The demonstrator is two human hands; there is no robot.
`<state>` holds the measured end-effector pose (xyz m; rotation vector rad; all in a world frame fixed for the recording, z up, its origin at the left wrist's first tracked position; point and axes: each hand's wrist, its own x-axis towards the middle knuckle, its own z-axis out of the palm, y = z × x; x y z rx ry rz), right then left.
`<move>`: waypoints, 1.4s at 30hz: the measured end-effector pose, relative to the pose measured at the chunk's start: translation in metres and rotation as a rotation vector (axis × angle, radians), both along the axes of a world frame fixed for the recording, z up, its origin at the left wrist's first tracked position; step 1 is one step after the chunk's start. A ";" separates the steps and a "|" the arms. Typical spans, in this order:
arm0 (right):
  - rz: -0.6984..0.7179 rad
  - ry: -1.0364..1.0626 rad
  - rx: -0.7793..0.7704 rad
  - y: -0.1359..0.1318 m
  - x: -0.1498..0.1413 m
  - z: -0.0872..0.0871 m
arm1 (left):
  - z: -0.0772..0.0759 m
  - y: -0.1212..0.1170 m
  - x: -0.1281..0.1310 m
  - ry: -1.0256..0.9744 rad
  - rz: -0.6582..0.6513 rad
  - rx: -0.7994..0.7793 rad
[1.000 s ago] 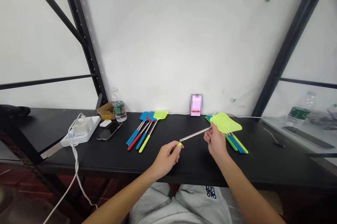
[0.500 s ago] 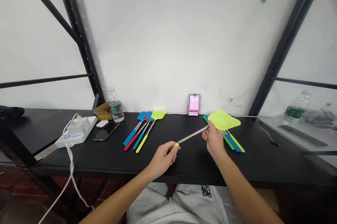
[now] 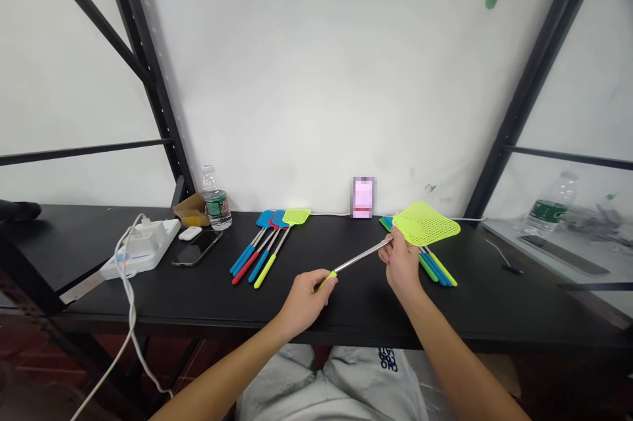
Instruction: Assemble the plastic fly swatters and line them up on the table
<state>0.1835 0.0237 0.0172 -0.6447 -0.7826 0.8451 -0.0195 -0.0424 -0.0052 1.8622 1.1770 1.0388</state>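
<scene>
A yellow-green fly swatter (image 3: 426,224) with a silver metal shaft is held between my two hands above the black desk. My left hand (image 3: 307,299) is closed round its yellow-green handle. Close below the mesh head, my right hand (image 3: 401,261) pinches the upper end of the shaft. Behind and beside my right hand lies a group of fly swatters (image 3: 439,268) with green, blue and yellow handles, their heads partly hidden. Left of centre, several more fly swatters (image 3: 267,246) in blue, red and yellow-green lie side by side.
On the left stand a water bottle (image 3: 216,200), a cardboard box (image 3: 192,211), a white case (image 3: 190,233), a dark phone (image 3: 198,248) and a power strip (image 3: 143,253) with white cables. A pink-screened device (image 3: 362,198) leans on the wall. A short cable (image 3: 512,268) lies on the right.
My left hand has shifted slightly down along the handle, so more of the yellow-green grip shows. The swatter's head has turned a little and sits slightly further right.
</scene>
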 end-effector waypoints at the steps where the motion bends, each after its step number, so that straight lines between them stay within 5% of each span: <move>1: 0.006 -0.008 0.005 -0.001 0.000 0.000 | 0.000 0.000 0.000 0.012 0.007 0.007; 8: 0.044 -0.024 0.002 -0.004 0.000 0.003 | 0.002 0.000 -0.001 0.029 -0.003 0.007; 15: 0.124 -0.015 -0.137 0.001 -0.002 -0.002 | 0.014 -0.008 -0.001 0.017 -0.154 -0.012; 29: 0.409 -0.368 -0.220 -0.014 -0.018 0.001 | 0.009 -0.006 -0.001 0.031 -0.087 -0.008; 42: 0.407 -0.476 -0.253 -0.014 -0.017 -0.001 | 0.009 -0.006 -0.001 0.032 -0.092 -0.023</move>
